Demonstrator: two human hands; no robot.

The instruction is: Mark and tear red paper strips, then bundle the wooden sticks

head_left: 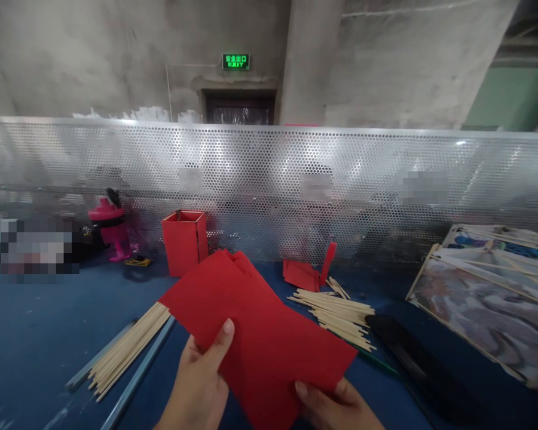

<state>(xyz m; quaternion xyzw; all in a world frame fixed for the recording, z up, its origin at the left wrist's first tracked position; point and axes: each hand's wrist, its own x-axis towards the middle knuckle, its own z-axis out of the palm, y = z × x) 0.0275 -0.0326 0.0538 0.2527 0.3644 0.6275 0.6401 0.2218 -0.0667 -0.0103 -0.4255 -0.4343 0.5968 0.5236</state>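
Observation:
Sheets of red paper fill the middle of the view, overlapping at an angle above the table. My left hand pinches them from the lower left, its thumb lying on top. At the lower right, my right hand grips a sheet by its near edge with the thumb in front; its other fingers are mostly hidden behind the paper. Just behind the sheets stands an open-topped red box. Bundled thin wooden sticks lie left of my hands, and more wooden sticks are spread to the right.
Blue table, backed by a perforated metal screen. Red paper pieces rest near the screen. A pink bottle stands at the left. Towards the right are a dark flat object and a painted panel with a stick frame.

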